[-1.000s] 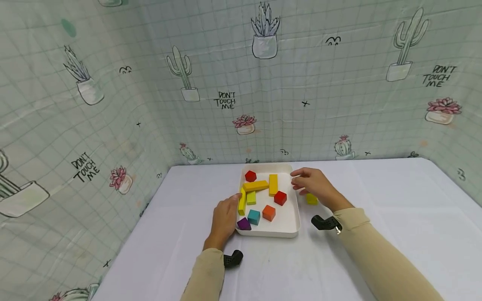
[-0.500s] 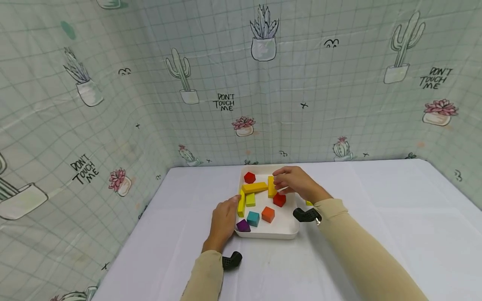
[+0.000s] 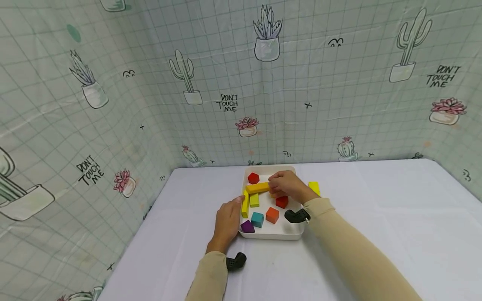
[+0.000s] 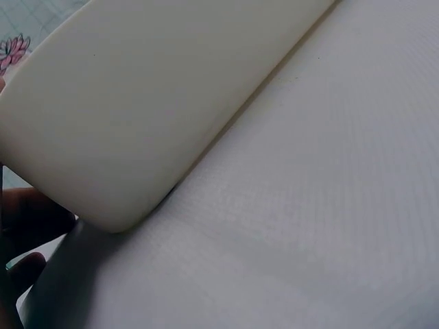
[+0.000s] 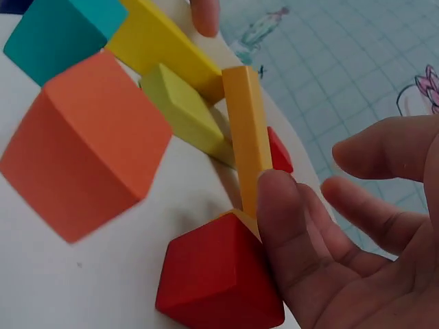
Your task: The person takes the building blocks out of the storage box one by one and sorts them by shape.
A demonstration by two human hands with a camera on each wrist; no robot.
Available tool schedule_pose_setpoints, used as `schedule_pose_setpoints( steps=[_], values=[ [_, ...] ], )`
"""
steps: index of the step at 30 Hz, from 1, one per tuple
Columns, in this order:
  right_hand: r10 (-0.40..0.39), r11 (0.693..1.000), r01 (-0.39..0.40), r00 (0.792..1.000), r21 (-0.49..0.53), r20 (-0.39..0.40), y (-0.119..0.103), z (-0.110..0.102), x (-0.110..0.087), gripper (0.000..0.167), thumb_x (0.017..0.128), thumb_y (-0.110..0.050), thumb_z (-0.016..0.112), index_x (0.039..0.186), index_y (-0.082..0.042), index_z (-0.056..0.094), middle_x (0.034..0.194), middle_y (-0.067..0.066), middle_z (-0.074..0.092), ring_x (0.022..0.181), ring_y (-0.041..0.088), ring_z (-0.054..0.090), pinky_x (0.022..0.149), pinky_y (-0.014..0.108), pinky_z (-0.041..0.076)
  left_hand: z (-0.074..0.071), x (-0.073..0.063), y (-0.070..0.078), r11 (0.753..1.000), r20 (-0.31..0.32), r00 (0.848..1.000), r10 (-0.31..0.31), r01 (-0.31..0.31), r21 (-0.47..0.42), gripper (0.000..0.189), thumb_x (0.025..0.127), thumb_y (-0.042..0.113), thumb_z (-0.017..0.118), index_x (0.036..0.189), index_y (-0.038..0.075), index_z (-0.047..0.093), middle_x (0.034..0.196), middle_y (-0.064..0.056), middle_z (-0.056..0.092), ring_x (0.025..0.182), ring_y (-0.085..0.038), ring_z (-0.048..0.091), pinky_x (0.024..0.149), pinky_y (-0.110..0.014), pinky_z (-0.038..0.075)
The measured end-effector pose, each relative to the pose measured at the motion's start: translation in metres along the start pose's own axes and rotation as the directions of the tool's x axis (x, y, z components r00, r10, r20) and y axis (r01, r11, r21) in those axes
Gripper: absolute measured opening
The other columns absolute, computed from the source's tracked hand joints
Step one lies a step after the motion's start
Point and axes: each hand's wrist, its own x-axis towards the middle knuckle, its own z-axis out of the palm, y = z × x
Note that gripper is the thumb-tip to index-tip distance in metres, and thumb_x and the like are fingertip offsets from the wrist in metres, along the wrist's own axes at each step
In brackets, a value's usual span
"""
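My left hand holds the left side of a white tray. One of its fingertips reaches over the rim in the right wrist view, and more fingers lie against the outside in the left wrist view. Inside the tray, my right hand bends over an orange-yellow block and seems to pinch it; the fingers hide most of it. Close to that thumb, a second long orange-yellow block leans across the others. A red cube lies just below the thumb in the right wrist view.
Also in the tray are an orange cube, a teal cube, a purple block, a lime block, a long yellow block and a red block. Outside, right of the tray, lies a yellow block.
My right hand has moved left from beyond the tray's right rim to over the orange-yellow block, and its fingers have closed in. My left hand has stayed at the tray's left side.
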Motion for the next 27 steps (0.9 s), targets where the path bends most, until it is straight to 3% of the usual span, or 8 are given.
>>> schedule_pose_setpoints(
  steps=[6, 12, 17, 22, 27],
  values=[
    [0.037, 0.999, -0.036, 0.999, 0.037, -0.013, -0.003, 0.012, -0.003, 0.034, 0.098, -0.018, 0.06, 0.125, 0.002, 0.058, 0.105, 0.018, 0.067, 0.083, 0.025, 0.069, 0.076, 0.03, 0.059, -0.001, 0.0, 0.002, 1.0, -0.001, 1.0, 0.018, -0.018, 0.017, 0.059, 0.107, 0.054, 0.028, 0.138, 0.02, 0.064, 0.129, -0.006, 0.065, 0.109, -0.027, 0.056, 0.102, -0.05, 0.044],
    [0.089, 0.995, -0.086, 0.992, 0.041, -0.087, -0.007, 0.023, 0.0, 0.039, 0.097, -0.018, 0.061, 0.128, 0.005, 0.053, 0.108, 0.019, 0.064, 0.073, 0.021, 0.07, 0.071, 0.027, 0.058, 0.0, 0.003, 0.004, 1.0, 0.002, 1.0, 0.02, -0.02, 0.015, 0.058, 0.107, 0.054, 0.028, 0.138, 0.019, 0.063, 0.131, -0.006, 0.064, 0.111, -0.026, 0.056, 0.102, -0.05, 0.044],
    [0.127, 0.99, -0.136, 0.977, -0.041, -0.172, -0.011, 0.031, 0.002, 0.042, 0.097, -0.022, 0.062, 0.127, 0.004, 0.052, 0.101, 0.018, 0.065, 0.064, 0.02, 0.07, 0.064, 0.025, 0.057, 0.002, 0.003, 0.003, 1.0, 0.01, 1.0, 0.016, -0.016, 0.017, 0.059, 0.107, 0.055, 0.028, 0.139, 0.02, 0.063, 0.132, -0.005, 0.064, 0.111, -0.026, 0.056, 0.102, -0.05, 0.043],
    [0.125, 0.981, -0.152, 0.971, -0.123, -0.205, -0.012, 0.039, 0.003, 0.042, 0.097, -0.023, 0.06, 0.127, 0.005, 0.054, 0.088, 0.015, 0.067, 0.06, 0.021, 0.068, 0.06, 0.022, 0.054, 0.0, 0.0, 0.002, 0.999, 0.004, 0.999, 0.032, -0.032, 0.017, 0.059, 0.107, 0.053, 0.028, 0.137, 0.018, 0.064, 0.132, -0.006, 0.065, 0.11, -0.027, 0.057, 0.101, -0.05, 0.044],
    [0.115, 0.981, -0.147, 0.966, -0.129, -0.231, -0.011, 0.045, 0.005, 0.046, 0.097, -0.024, 0.061, 0.131, 0.006, 0.053, 0.088, 0.014, 0.066, 0.057, 0.02, 0.066, 0.057, 0.021, 0.051, 0.0, -0.001, 0.0, 0.999, 0.005, 0.999, 0.049, -0.049, 0.011, 0.059, 0.108, 0.052, 0.028, 0.137, 0.016, 0.064, 0.133, -0.006, 0.064, 0.111, -0.027, 0.057, 0.101, -0.05, 0.044]
  ],
)
